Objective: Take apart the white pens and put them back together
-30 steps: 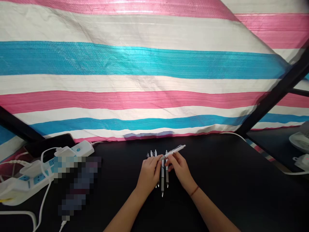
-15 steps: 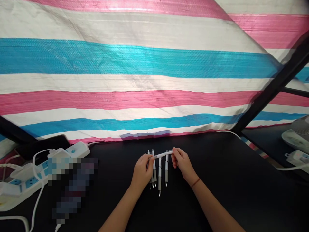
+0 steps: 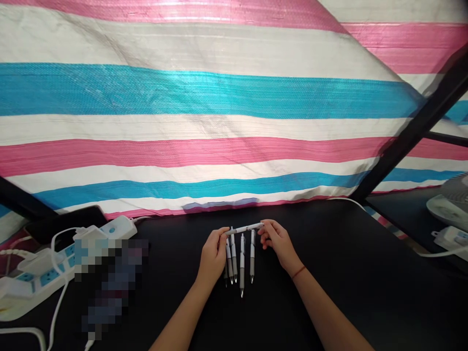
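Head view: a big striped tarp hangs behind the black table, and a white power strip lies well off to the left. The left hand and right hand each pinch one end of a white pen, fingers closed on it. That holds it level, crosswise just over the row of pens lying side by side on the table.

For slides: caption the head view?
Left hand and right hand hold a white plastic pen crosswise over several white-and-grey pens on a black table.
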The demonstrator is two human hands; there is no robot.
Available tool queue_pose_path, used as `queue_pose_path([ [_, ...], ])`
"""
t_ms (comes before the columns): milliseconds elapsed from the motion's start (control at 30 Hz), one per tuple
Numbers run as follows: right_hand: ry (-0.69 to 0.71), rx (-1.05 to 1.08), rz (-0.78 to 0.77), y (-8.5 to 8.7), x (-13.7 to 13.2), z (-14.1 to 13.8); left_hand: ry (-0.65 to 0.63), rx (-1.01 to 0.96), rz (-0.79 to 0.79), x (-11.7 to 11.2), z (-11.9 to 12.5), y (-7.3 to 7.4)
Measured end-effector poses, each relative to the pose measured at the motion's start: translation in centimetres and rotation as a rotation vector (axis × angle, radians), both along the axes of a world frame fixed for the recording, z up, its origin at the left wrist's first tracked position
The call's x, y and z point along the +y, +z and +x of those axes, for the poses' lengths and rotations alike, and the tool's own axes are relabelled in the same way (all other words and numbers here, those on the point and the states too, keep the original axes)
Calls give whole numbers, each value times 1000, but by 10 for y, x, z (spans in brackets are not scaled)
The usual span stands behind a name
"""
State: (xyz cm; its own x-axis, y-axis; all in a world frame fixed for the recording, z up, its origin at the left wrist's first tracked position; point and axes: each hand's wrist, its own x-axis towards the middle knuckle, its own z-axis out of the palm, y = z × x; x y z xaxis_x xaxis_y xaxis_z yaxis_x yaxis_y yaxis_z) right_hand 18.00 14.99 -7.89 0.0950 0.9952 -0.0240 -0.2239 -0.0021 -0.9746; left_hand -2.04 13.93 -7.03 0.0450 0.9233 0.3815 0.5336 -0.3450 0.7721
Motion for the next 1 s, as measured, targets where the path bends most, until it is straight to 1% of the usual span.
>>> queue_pose_path([
  [100,-8,-118,9,-2,1,1,-14,6,8,1,-1,-1],
  [167,1,-148,11,-3,1,2,-27,4,21,1,-1,-2],
  [300,-42,-89,-13,-2,2,3,-43,-12,34,1,-1,-3],
  [367,-37,-86,-23,-2,2,4,-45,-19,33,1,-1,-3],
  [600,-11,-80,29,-3,2,4,29,-29,-18,2,-2,-3],
  [800,-84,-84,-42,-3,2,2,13,-35,-21,1,-2,-2],
  [900,-68,-86,-44,-3,2,2,2,-28,-30,1,-1,-1],
  [1000,-36,-38,-12,-3,3,3,11,-29,-35,1,-1,-1],
])
